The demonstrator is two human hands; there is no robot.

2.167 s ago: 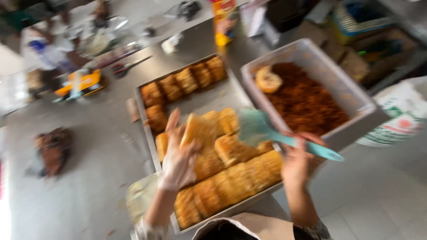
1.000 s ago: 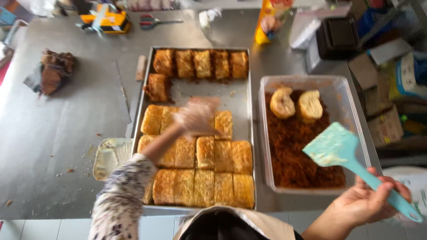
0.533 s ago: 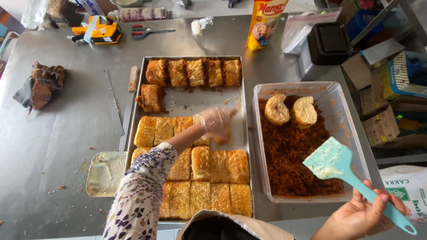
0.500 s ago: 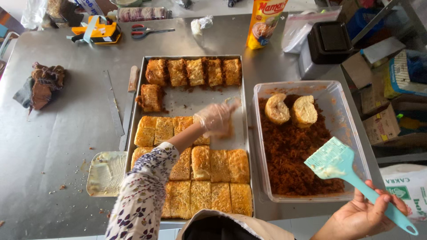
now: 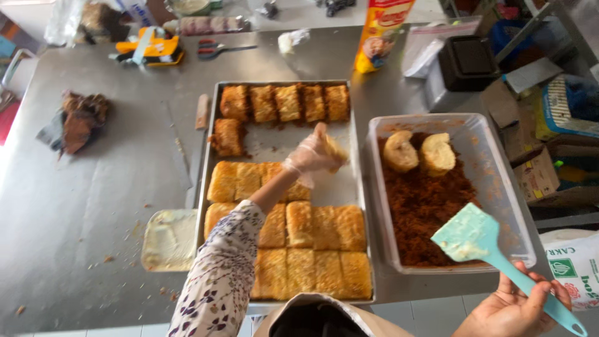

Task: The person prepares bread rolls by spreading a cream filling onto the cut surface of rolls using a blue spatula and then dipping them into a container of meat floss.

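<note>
The left hand [image 5: 310,156], in a thin clear glove, is closed around 1 golden bread piece [image 5: 334,150] and holds it over the bare middle of the metal baking tray [image 5: 274,138]. The right hand [image 5: 508,309] grips the handle of 1 teal silicone spatula [image 5: 469,236], whose blade hovers above the near right corner of the clear plastic tub [image 5: 499,181].

On the tray, the far row has 5 browned pieces, with 1 more just below its left end — nearer lie rows of plain golden pieces, partly hidden by the floral sleeve [image 5: 218,284]. The tub holds dark brown shredded filling [image 5: 424,212] and 2 bread pieces [image 5: 418,153]. A pale lid [image 5: 167,240] lies on the bench [image 5: 81,206] left of the tray.
</note>
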